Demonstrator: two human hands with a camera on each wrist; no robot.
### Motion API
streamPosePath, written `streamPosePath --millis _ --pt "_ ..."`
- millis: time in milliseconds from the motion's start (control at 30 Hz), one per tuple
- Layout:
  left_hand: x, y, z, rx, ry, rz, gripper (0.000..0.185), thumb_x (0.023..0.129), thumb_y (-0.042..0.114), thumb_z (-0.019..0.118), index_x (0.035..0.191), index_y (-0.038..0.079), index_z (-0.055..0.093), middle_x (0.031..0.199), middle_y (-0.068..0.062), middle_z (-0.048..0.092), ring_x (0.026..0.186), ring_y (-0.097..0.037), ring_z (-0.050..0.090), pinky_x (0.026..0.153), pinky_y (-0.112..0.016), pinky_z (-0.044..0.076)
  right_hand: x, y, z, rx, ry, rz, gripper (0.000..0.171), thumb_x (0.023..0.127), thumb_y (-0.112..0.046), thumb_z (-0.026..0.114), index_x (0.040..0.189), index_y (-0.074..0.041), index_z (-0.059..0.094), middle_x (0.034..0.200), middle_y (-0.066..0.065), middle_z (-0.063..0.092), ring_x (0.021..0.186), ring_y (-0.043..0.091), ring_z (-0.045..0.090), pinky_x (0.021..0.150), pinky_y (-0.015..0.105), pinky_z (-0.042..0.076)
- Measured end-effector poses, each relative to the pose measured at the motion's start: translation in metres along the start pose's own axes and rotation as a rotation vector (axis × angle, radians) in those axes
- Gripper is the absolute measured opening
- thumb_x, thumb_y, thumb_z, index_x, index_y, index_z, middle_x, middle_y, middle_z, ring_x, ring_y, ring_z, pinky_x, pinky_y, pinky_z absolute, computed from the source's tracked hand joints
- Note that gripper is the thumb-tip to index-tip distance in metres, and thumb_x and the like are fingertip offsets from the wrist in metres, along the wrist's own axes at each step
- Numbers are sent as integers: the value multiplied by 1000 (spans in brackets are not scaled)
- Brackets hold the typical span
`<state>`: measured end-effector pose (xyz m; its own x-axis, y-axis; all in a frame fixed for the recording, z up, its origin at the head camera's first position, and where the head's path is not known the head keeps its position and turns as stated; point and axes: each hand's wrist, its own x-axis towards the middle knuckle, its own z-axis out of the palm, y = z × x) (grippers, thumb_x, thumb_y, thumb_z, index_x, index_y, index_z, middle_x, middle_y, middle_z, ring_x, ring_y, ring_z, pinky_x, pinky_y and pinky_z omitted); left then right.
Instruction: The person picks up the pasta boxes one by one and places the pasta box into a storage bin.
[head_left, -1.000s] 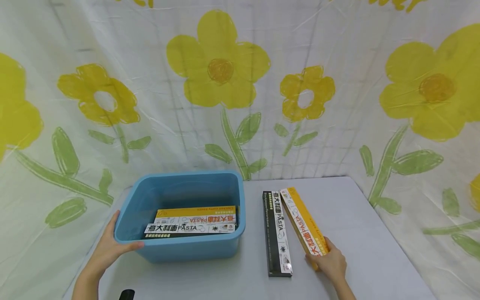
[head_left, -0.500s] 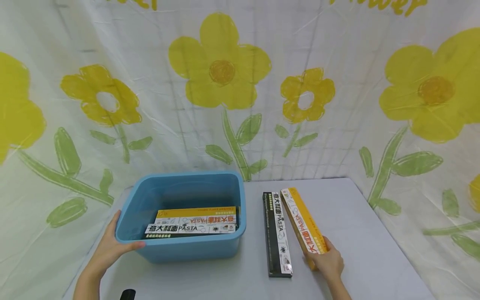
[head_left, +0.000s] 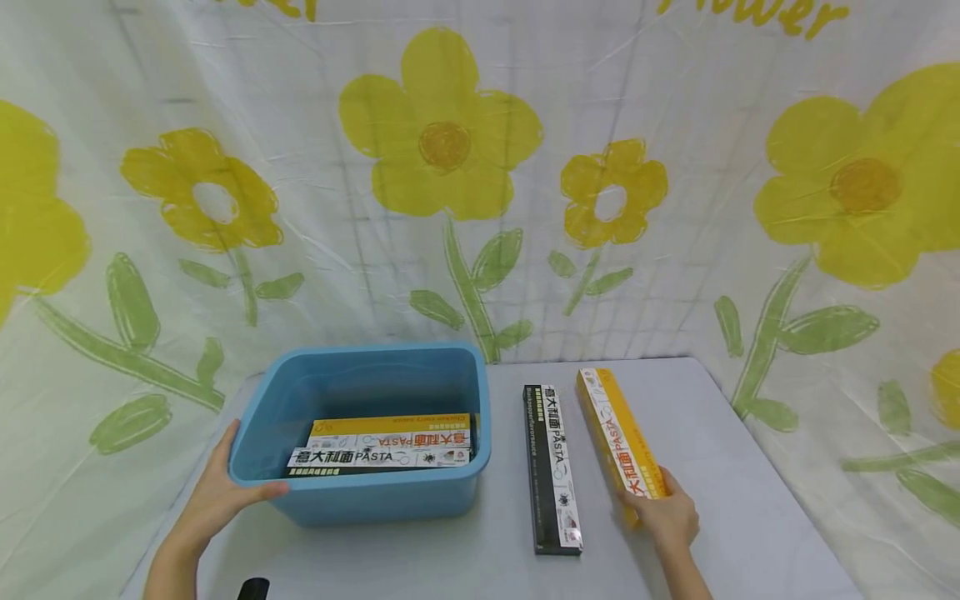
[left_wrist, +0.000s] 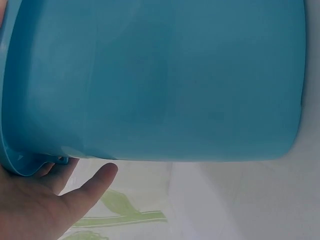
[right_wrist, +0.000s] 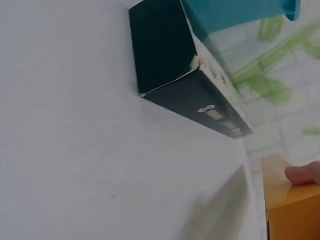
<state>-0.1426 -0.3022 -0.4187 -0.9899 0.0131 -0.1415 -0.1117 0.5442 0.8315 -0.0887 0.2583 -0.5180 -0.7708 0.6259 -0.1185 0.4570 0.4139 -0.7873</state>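
At the left of the head view my left hand (head_left: pixel 213 492) holds the near left corner of a blue plastic bin (head_left: pixel 382 500), its thumb along the front rim. In the left wrist view, fingers (left_wrist: pixel 92 192) extend beside the bin's wall. My right hand (head_left: pixel 667 510) grips the near end of a yellow and white pasta box (head_left: pixel 618 433), thumb on one side and fingers on the other. This box appears slightly raised, with a shadow below it in the right wrist view. Beside it, a black and white pasta box (head_left: pixel 551 467) lies on the table.
Inside the bin lie another yellow pasta box (head_left: pixel 390 427) and a black and white pasta box (head_left: pixel 378 458). The white table (head_left: pixel 720 433) ends at a flower-patterned curtain (head_left: pixel 480 275). A small black object (head_left: pixel 253 588) shows at the lower edge.
My right hand has shifted the yellow pasta box slightly right, widening the gap from the black and white box on the table. The left hand and the bin stay in place.
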Motion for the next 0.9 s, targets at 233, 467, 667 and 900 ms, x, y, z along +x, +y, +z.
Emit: streamPosePath --millis 233,467,667,900 --pt "0 1 0 10 -12 -26 126 79 26 80 150 7 -23 154 -36 -8 134 -60 12 101 -75 21 -2 -25 -17 90 -7 -5 87 70 -20 83 143 4 42 137 32 46 113 44 47 86 47 36" --pt "1 4 0 19 -16 -20 125 80 26 79 150 6 -23 153 -37 -8 134 -60 12 101 -75 21 -6 -50 -37 159 -38 -53 91 71 -17 85 147 2 38 138 30 45 113 38 46 82 40 40" --pt "2 3 -1 31 -19 -21 125 80 27 79 150 5 -23 153 -37 -10 134 -61 11 101 -74 21 -10 -67 -51 161 -39 -103 92 71 -16 87 147 1 38 137 28 48 109 34 48 75 30 42" --pt "3 2 -2 37 -25 -28 125 81 27 78 149 6 -24 152 -38 -12 134 -61 9 101 -74 20 -13 -77 -55 191 -81 -110 93 70 -14 87 148 0 37 139 25 47 111 32 47 71 19 42"
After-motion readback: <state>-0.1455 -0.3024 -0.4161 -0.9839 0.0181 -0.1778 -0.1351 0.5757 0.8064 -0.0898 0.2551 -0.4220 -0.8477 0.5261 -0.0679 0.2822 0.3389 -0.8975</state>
